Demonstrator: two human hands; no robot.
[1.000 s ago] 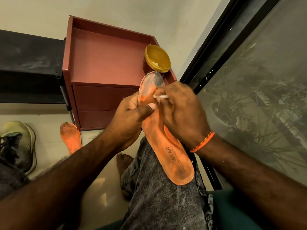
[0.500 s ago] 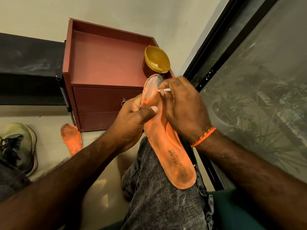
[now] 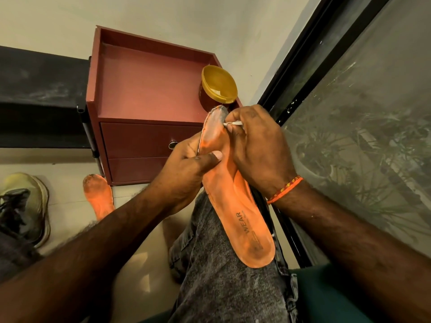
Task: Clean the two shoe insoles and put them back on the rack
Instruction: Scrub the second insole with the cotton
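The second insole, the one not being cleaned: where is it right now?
In the head view it lies lower left, on the floor: the second insole sits between the shoe and the red cabinet's base.

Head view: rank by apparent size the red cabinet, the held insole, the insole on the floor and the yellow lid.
1. red cabinet
2. held insole
3. insole on the floor, partly hidden by the left arm and farther away, so likely the same true size
4. yellow lid

Left hand [image 3: 186,169] gripping, thumb extended, right hand [image 3: 258,148] pinching, fingers curled
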